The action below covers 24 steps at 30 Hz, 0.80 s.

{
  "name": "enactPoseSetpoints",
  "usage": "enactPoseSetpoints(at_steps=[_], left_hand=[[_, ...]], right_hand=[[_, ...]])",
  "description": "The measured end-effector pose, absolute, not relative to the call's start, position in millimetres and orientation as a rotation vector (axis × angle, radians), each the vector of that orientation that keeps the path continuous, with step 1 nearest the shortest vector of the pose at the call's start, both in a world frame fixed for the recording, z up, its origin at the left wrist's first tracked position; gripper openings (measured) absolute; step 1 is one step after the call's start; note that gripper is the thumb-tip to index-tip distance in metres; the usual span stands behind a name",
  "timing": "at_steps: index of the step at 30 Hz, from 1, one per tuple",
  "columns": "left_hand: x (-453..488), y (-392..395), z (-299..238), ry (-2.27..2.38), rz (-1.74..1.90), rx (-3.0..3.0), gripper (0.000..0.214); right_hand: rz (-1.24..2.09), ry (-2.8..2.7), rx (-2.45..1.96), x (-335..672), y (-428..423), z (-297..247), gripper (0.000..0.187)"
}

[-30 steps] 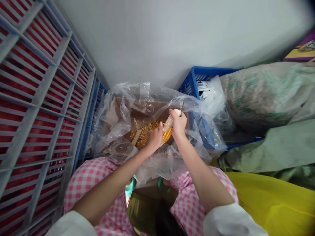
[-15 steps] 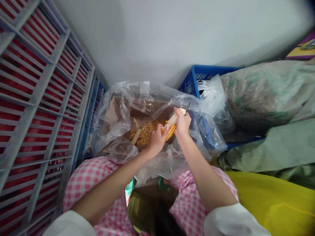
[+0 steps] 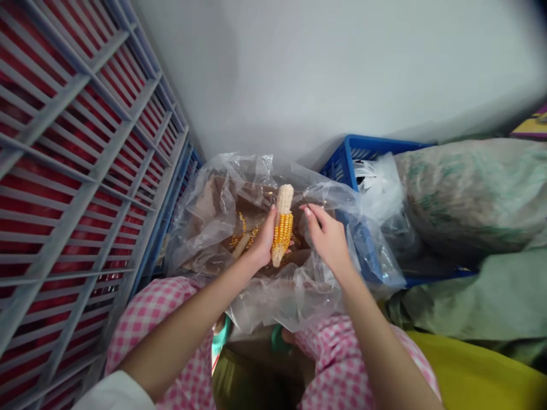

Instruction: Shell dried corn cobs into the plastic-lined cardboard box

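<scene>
My left hand [image 3: 261,245] is closed around a corn cob [image 3: 282,224] and holds it upright over a cardboard box lined with clear plastic [image 3: 213,199]. The cob's upper half is stripped pale; yellow kernels still cover its lower half. My right hand [image 3: 325,236] hovers just right of the cob, apart from it, fingers loosely curled. A thin dark tool seen in it earlier does not show now. Loose yellow kernels [image 3: 241,228] and a bare cob [image 3: 240,246] lie in the box.
Grey crates with red contents [image 3: 72,171] stand stacked at the left. A blue crate [image 3: 363,149] holding plastic bags sits right of the box, with a large woven sack [image 3: 470,193] beyond it. A yellow surface [image 3: 478,376] lies at lower right. A white wall [image 3: 320,74] rises behind.
My right hand let go of the cob and drew a little to the right. My left hand turned the cob from slanting to upright. The camera tilted slightly.
</scene>
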State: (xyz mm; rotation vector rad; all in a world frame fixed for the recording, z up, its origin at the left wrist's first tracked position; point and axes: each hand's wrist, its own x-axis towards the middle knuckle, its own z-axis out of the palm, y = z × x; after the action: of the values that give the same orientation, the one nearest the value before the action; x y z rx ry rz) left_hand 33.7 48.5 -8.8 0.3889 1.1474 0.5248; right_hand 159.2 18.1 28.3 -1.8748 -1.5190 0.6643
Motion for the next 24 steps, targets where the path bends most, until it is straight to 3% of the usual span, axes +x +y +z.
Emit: enactPoseSetpoints(at_steps=[11,19,24], left_hand=[[29,64,-16,1.253,0.676,0.476,0.064],[32,56,-19,1.344,0.723,0.76,0.059],[31,57,-13,1.309,0.668,0.701,0.062]], right_hand=[[0.702,-1.923,-2.113,156,13,37,0.03],[1.225,-1.755,-1.948,165,22,45,0.036],[1.251,-1.668,-1.937,168,22,48,0.037]])
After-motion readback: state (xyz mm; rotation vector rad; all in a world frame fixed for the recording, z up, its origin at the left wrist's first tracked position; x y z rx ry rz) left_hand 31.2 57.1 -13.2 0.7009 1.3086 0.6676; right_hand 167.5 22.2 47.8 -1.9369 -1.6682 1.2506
